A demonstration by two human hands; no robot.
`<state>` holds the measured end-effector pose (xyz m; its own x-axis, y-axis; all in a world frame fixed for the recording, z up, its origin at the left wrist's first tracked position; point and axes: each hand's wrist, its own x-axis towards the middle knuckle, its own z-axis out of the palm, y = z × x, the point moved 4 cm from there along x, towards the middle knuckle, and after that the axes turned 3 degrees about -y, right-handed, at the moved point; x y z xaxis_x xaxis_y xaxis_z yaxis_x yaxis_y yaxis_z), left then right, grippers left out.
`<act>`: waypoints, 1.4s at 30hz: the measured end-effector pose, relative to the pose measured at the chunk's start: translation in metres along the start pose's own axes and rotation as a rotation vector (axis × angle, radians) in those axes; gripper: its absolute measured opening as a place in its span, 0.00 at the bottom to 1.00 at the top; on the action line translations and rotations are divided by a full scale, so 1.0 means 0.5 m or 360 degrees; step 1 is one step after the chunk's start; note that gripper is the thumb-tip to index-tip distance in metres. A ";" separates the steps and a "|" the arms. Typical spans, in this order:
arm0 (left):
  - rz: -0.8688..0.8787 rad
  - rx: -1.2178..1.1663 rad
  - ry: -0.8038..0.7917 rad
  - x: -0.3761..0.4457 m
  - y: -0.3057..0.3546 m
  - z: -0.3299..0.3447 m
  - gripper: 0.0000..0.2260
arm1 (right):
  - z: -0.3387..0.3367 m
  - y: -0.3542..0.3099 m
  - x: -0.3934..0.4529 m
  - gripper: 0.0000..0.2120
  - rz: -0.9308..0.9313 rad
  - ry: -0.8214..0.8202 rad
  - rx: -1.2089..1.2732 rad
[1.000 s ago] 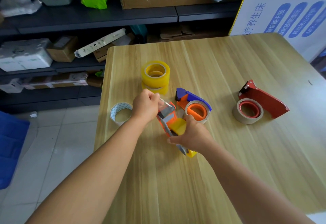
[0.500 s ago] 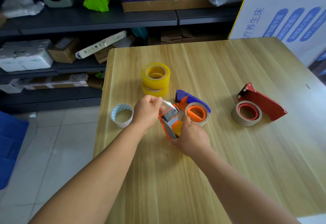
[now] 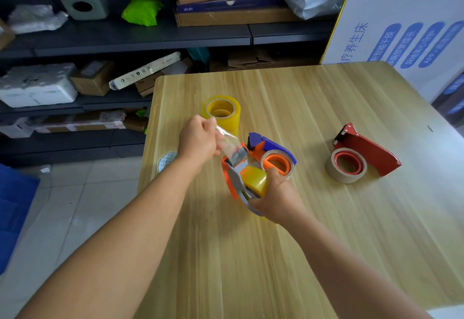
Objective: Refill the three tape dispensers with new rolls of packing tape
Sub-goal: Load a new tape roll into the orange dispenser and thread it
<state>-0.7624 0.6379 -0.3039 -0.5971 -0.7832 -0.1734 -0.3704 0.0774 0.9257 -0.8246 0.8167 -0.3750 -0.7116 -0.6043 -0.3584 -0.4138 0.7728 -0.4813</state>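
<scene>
Tape dispensers sit on the worktop point(image 3: 313, 231), three of them. The orange one point(image 3: 232, 178) is in the person's hands, near the middle of the worktop and closer to its left edge. A yellow roll point(image 3: 254, 180) now sits inside it.

The right hand point(image 3: 277, 197) grips the dispenser's handle and keeps it steady. The left hand point(image 3: 198, 140) pinches the loose end of the clear tape point(image 3: 229, 143). A second ago that end was short and close to the dispenser's front. Now the left hand is higher and farther toward the far edge, so a longer strip stretches out over the front end. I think this means the tape is threaded through and this dispenser is almost done.

The blue dispenser point(image 3: 272, 150) lies just behind the held one. The red dispenser point(image 3: 364, 153) lies well apart, toward the right edge. Both look like they hold thin, used-up rolls, so they likely need new tape.

A stack of yellow rolls point(image 3: 224, 113) waits near the far left side. A small white roll point(image 3: 165, 162) sits at the left edge.
</scene>
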 end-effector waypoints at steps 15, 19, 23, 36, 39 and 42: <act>0.0093 -0.0491 -0.0323 -0.087 0.109 0.033 0.11 | -0.037 -0.081 0.003 0.34 -0.0038 0.0466 0.0427; 0.0441 -0.0226 -0.0289 -0.100 0.160 0.018 0.11 | -0.068 -0.098 0.009 0.30 -0.0056 0.0611 0.0510; 0.0628 -0.0009 -0.0263 -0.099 0.200 0.005 0.10 | -0.089 -0.098 0.009 0.32 -0.0092 0.0643 0.0500; 0.0916 -0.0212 -0.0058 -0.101 0.351 -0.048 0.09 | -0.152 -0.091 0.016 0.19 -0.0267 0.0690 0.0660; 0.0963 -0.0242 -0.0040 -0.102 0.385 -0.064 0.08 | -0.153 -0.078 0.011 0.19 -0.0289 0.0664 0.0782; 0.0951 -0.0306 -0.0025 -0.103 0.392 -0.072 0.08 | -0.155 -0.066 0.002 0.20 -0.0297 0.0640 0.0884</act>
<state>-0.7786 0.6714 -0.1012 -0.6724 -0.6296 0.3893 0.1643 0.3859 0.9078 -0.8557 0.8058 -0.2972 -0.8558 -0.5156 0.0413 -0.2747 0.3854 -0.8809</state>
